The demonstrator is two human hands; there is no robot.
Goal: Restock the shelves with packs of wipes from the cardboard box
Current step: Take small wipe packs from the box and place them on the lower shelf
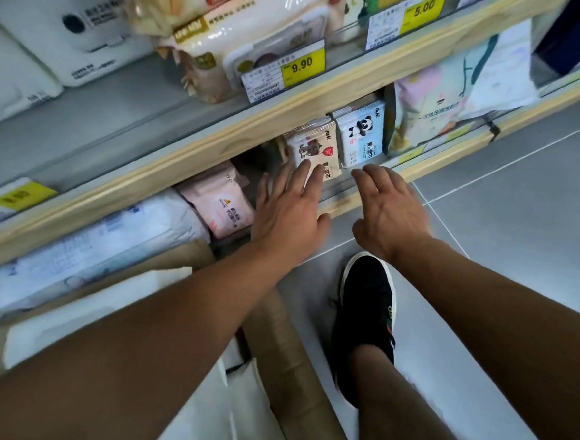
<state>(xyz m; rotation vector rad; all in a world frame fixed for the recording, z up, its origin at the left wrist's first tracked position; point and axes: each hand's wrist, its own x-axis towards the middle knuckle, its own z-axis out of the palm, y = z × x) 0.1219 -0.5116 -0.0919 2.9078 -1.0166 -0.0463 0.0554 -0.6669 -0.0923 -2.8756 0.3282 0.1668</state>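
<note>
My left hand (pixel 287 207) reaches into the lower shelf, fingers spread, their tips resting on a beige wipes pack with a cartoon animal (pixel 316 146). To its right stands a light blue panda pack (pixel 361 135). My right hand (pixel 390 211) hovers open just in front of the lower shelf's wooden edge (pixel 419 168), below the panda pack, holding nothing. A pink wipes pack (pixel 221 203) lies left of my left hand. The cardboard box (pixel 293 354) sits on the floor under my left forearm, its flaps open.
The upper shelf holds large cream wipes packs (pixel 247 21) and white packs (pixel 54 31), with yellow price tags 9.90 (pixel 302 66) and 5.00 (pixel 423 9). White bundled packs (pixel 91 240) fill the lower shelf's left. My black shoe (pixel 366 314) stands on the grey tile floor.
</note>
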